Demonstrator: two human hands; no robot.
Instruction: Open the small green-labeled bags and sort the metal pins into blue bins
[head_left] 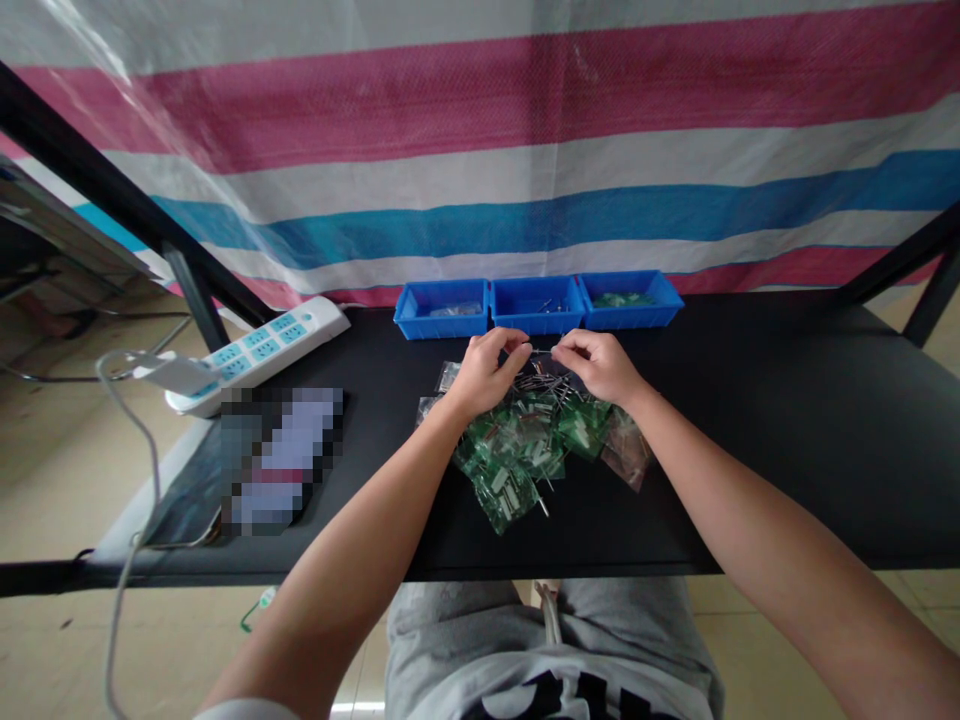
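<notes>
Between the fingertips of my left hand point(489, 372) and my right hand point(598, 366) is a thin metal pin point(541, 351); each hand pinches one end, and its exact kind is too small to make out. Beneath them, a pile of loose metal pins point(553, 386) lies among small green plastic packets point(506, 490). A clear reddish packet point(626, 448) rests at the pile's right side. Just beyond my hands stand three blue bins in a row: the left bin point(442, 328) has clear packets, the middle bin point(534, 322) a few metal pieces, the right bin point(636, 316) green packets.
On the left of the black table point(780, 420) lie a white power strip point(259, 355) with a plugged-in charger point(176, 374) and a blurred-out phone-like object point(289, 465). A cable point(154, 450) hangs over the table's left edge. Behind the bins hangs a striped sheet point(480, 230).
</notes>
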